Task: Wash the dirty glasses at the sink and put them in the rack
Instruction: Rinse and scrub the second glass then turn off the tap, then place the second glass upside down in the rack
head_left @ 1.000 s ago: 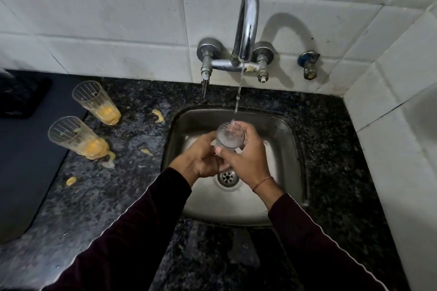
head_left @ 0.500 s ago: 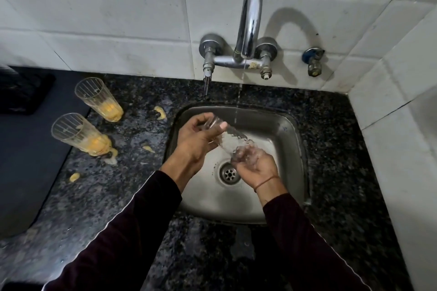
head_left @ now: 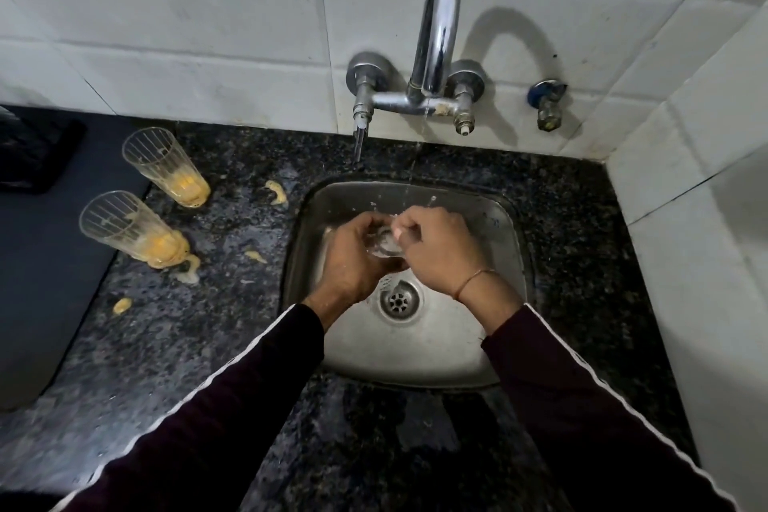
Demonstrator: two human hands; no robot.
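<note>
Glass (head_left: pixel 385 242) mostly buried between my left hand (head_left: pixel 353 258) and right hand (head_left: pixel 440 249), only a blurred clear patch shows; can't tell which way it's tipped. Right fingertips lost behind the glass. Left of my hands, a dark mat (head_left: pixel 37 262) runs off the frame edge. Both sleeves cut off at the bottom. Water stream (head_left: pixel 411 175) above my hands is thin and faint.

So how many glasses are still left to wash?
None looks done yet, and no rack shows in this view. The left hand and right hand hold one glass over the sink. Two dirty glasses, the far one and the near one, wait on the counter with yellow residue.
</note>
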